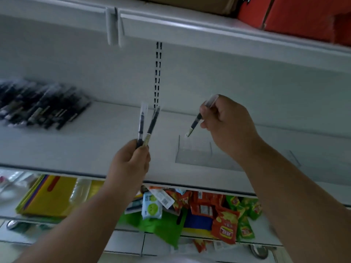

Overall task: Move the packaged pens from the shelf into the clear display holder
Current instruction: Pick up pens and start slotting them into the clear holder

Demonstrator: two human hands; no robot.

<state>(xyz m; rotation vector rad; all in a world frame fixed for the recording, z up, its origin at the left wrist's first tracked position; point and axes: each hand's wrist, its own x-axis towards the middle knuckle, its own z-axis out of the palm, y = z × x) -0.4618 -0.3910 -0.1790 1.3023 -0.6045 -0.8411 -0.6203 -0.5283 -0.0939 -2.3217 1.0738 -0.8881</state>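
A pile of packaged black pens (pixel 40 106) lies on the white shelf (pixel 76 145) at the far left. My left hand (pixel 130 164) grips two packaged pens (pixel 146 126) by their lower ends, and they stand upright and fan apart. My right hand (pixel 226 124) pinches one packaged pen (pixel 196 122), tilted with its tip pointing down-left, just above the clear display holder (pixel 195 154). The holder stands on the shelf near its front edge, below my right hand, and looks empty.
Another shelf (pixel 209 29) overhangs above, with orange boxes (pixel 296 14) on top. Below the shelf's front edge lie yellow folders (pixel 49 194) at left and snack packets (pixel 218 211) at right. A slotted upright (pixel 158 73) runs down the back wall.
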